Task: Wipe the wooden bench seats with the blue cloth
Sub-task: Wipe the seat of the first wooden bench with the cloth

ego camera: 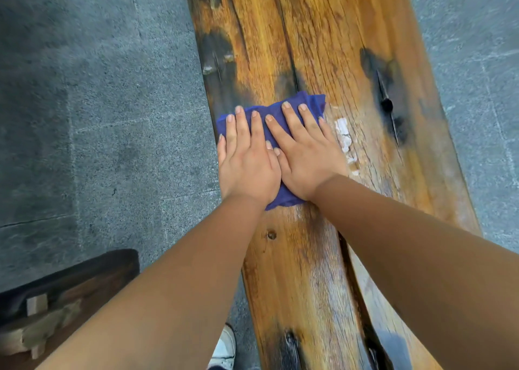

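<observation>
Grey stone paving (98, 117) lies at far left. On the long, cracked orange-brown wooden counter (323, 46), the left hand (247, 167) and then the right hand (306, 159) press flat, fingers (290, 122) straight and spread, on the folded blue cloth (306, 103). The cloth's long axis slants up toward the right. Its weave could snag on the splintered cracks or flaking white patch (344, 136).

Cracked glossy wooden bench (323, 46), cloth (283, 105)
</observation>
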Available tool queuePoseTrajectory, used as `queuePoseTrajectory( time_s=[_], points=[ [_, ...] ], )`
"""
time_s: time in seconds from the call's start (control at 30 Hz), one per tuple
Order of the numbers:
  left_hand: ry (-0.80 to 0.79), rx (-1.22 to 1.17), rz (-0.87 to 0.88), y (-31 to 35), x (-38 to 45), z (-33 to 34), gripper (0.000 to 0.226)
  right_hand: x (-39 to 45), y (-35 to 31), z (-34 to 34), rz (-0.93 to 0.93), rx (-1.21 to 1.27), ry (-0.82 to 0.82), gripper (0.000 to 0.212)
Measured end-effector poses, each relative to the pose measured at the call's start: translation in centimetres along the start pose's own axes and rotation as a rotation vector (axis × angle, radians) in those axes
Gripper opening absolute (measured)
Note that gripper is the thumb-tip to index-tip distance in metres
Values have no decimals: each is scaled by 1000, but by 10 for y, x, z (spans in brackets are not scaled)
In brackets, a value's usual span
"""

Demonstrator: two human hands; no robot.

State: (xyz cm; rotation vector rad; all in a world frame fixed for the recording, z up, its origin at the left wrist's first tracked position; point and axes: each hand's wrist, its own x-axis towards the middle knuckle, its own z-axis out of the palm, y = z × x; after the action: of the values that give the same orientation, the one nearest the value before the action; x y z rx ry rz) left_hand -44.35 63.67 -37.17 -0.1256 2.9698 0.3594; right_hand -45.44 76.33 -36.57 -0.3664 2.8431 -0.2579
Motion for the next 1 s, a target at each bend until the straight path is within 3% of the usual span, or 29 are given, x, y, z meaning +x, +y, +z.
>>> queuePoseTrajectory(
  time_s=[0.33,1.0],
  points=[
    [24,27,-16,6,96,-8,63,92,16,-24,17,-12,12,56],
    [-17,25,-14,8,96,-11,59,100,22,-28,-14,3,-15,55]
  ],
)
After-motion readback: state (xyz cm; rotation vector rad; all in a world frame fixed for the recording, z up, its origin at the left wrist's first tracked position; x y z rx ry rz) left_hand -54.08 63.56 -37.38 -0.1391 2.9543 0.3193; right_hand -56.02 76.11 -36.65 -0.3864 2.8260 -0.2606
